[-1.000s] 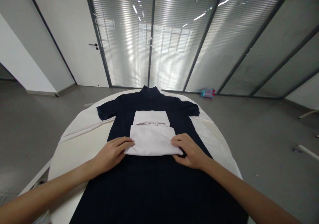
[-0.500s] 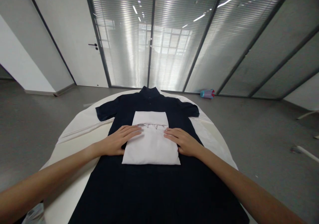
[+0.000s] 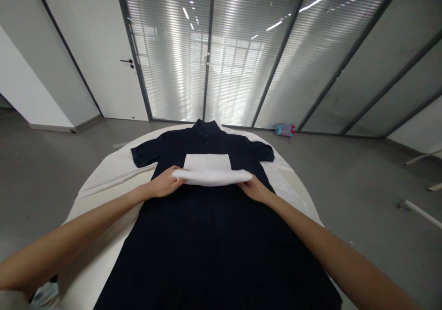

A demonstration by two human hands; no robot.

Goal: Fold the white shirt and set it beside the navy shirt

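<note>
A folded white garment (image 3: 210,169) lies on the chest of a dark navy collared shirt (image 3: 214,236) spread flat on a round white table (image 3: 113,176). My left hand (image 3: 164,184) grips the white garment's near left edge. At its near right edge my right hand (image 3: 253,189) holds it too. The near half of the white garment is raised and rolled over toward the far half, so only a thin band and the far strip show.
A teal and pink bottle (image 3: 285,129) lies on the grey floor by the glass wall with blinds. A white door (image 3: 103,61) stands at the back left. Pale furniture legs (image 3: 419,211) show at the right edge.
My hands went from lying flat on top of the white garment to gripping its near edge and lifting it away from me, folding the near half over the far half.
</note>
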